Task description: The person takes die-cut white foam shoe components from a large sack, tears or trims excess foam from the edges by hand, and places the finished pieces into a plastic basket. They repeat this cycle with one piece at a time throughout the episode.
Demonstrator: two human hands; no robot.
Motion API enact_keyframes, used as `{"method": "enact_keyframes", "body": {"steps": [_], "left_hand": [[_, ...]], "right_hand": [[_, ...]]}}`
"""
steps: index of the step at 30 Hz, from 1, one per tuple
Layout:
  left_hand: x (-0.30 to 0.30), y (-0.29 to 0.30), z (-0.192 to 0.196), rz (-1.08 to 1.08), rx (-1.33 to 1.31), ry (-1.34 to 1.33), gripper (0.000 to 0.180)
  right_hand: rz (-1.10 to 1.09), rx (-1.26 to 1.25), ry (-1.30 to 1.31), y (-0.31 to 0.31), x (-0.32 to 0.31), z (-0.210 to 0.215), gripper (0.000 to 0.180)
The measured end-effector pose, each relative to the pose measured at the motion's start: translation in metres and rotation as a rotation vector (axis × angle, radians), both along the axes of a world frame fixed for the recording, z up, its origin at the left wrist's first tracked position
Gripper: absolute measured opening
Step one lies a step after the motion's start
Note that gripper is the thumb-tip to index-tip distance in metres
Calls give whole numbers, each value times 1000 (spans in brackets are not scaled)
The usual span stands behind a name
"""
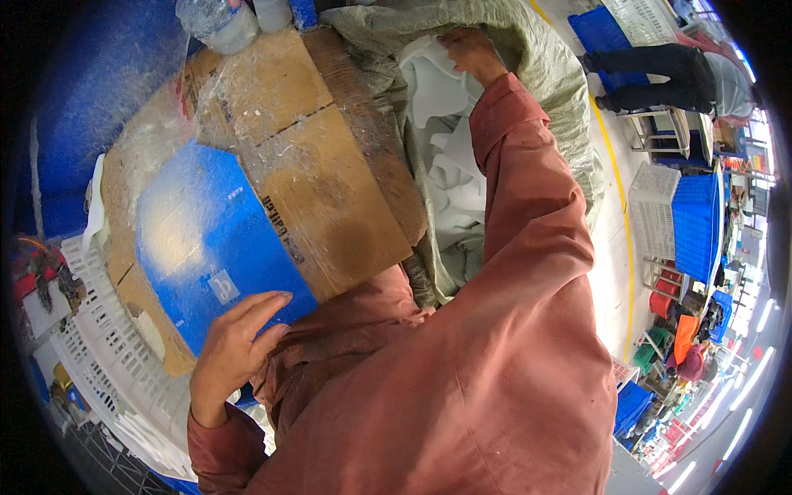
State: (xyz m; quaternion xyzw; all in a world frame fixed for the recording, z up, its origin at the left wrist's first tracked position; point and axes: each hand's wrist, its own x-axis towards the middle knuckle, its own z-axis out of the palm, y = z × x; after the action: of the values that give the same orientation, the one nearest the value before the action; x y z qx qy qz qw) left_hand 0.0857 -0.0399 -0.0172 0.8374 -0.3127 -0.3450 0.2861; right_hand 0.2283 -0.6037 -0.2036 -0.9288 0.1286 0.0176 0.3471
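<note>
My left hand is at the near edge of a blue sheet, its fingers stretched out and the thumb apart, holding nothing. The sheet lies on flattened brown cardboard and carries a pale dusty patch. My right arm reaches far forward over an open woven sack. There my right hand has its fingers closed on the edge of a smooth white curved piece. Several more white shaped pieces lie loose in the sack below it, partly covered by my sleeve.
White slatted plastic crates stand at the left. Cloudy plastic containers sit at the far edge of the cardboard. Right of the sack, a yellow floor line runs past blue crates and a person in dark trousers.
</note>
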Motion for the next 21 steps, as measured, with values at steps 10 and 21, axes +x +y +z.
{"method": "enact_keyframes", "body": {"steps": [10,21], "left_hand": [[11,-18,-14,16,0,55,37],[12,-32,-16,-18,-27,45,37]], "right_hand": [[-136,295,-383,-44,32,128,53],[-446,306,27,-72,-2,-16,73]]}}
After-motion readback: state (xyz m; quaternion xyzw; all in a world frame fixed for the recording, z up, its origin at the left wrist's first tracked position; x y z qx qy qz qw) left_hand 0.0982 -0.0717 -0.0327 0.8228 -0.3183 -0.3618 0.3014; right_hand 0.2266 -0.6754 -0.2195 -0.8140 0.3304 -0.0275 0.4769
